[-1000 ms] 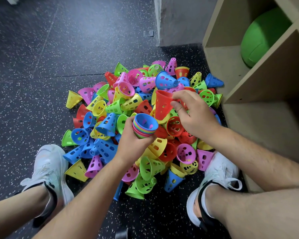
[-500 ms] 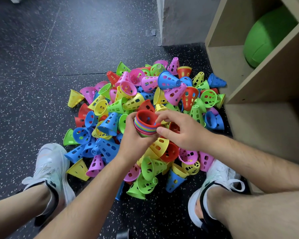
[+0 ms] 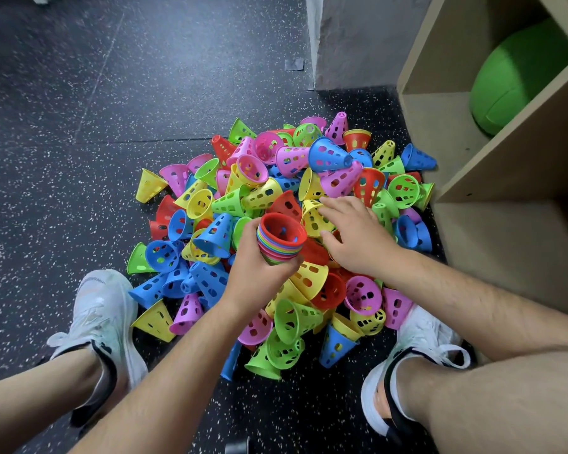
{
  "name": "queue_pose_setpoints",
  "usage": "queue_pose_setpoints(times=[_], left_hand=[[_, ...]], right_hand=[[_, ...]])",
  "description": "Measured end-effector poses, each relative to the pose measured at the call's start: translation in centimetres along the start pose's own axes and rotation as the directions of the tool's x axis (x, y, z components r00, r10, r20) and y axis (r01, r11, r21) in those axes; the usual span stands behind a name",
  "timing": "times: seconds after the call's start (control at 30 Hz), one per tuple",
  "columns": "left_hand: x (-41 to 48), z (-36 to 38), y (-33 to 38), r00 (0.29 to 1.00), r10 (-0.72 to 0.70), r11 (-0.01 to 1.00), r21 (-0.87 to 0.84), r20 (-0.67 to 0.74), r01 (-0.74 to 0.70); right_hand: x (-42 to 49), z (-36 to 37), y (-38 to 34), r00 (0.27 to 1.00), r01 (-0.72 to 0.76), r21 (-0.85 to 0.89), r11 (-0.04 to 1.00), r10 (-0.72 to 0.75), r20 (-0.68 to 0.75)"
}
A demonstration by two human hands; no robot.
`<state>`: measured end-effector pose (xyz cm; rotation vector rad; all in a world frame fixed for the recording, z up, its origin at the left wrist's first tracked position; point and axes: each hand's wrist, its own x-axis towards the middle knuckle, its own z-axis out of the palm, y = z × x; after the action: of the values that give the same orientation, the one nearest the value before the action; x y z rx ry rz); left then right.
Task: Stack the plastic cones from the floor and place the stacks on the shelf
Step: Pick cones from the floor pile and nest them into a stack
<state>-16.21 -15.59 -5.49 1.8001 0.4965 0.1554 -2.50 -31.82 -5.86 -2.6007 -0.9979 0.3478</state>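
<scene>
A heap of perforated plastic cones (image 3: 276, 204) in pink, blue, yellow, green and red lies on the dark speckled floor between my feet. My left hand (image 3: 259, 276) grips a nested stack of cones (image 3: 281, 239), wide mouths up, with a red cone on top. My right hand (image 3: 354, 234) reaches out flat over the heap just right of the stack, fingers spread and resting on a yellow cone (image 3: 312, 214). It holds nothing. The wooden shelf (image 3: 505, 152) stands at the right.
A green ball (image 3: 518, 77) fills the upper shelf compartment. A grey wall corner (image 3: 348, 40) rises behind the heap. My white shoes (image 3: 102, 319) (image 3: 417, 352) flank the heap at left and right. Open floor stretches to the left and back.
My right hand carried a red cone to the stack and set it on top, then let go and moved right onto the heap. The stack stayed in my left hand.
</scene>
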Motion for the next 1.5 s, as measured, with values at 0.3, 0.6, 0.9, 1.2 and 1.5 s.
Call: queue_pose_setpoints(times=[0.3,0.6,0.9,1.2,1.5], left_hand=[[0.3,0.2,-0.3,1.000,0.018,1.000,-0.003,-0.004,-0.018],[0.3,0.3,-0.2,1.000,0.010,1.000,-0.004,0.009,-0.010],[0.0,1.1,0.8,1.000,0.009,0.999,-0.045,0.023,-0.008],[0.0,2.1,0.5,0.997,0.004,0.999,-0.037,0.073,-0.001],[-0.6,3.2,0.1,0.991,-0.032,0.999,-0.023,0.127,0.035]], right_hand=[[-0.1,-0.5,-0.2,0.967,0.046,0.239,0.970,0.017,-0.253],[-0.7,-2.6,-0.4,0.866,0.150,0.398,0.905,0.075,-0.495],[-2.0,-2.0,-0.6,0.980,0.200,0.328,0.923,-0.189,-0.063],[-2.7,-2.1,1.0,0.999,0.006,0.431,0.902,-0.020,0.029],[-2.2,-1.1,2.4,0.969,-0.142,0.008,0.990,0.137,0.204]])
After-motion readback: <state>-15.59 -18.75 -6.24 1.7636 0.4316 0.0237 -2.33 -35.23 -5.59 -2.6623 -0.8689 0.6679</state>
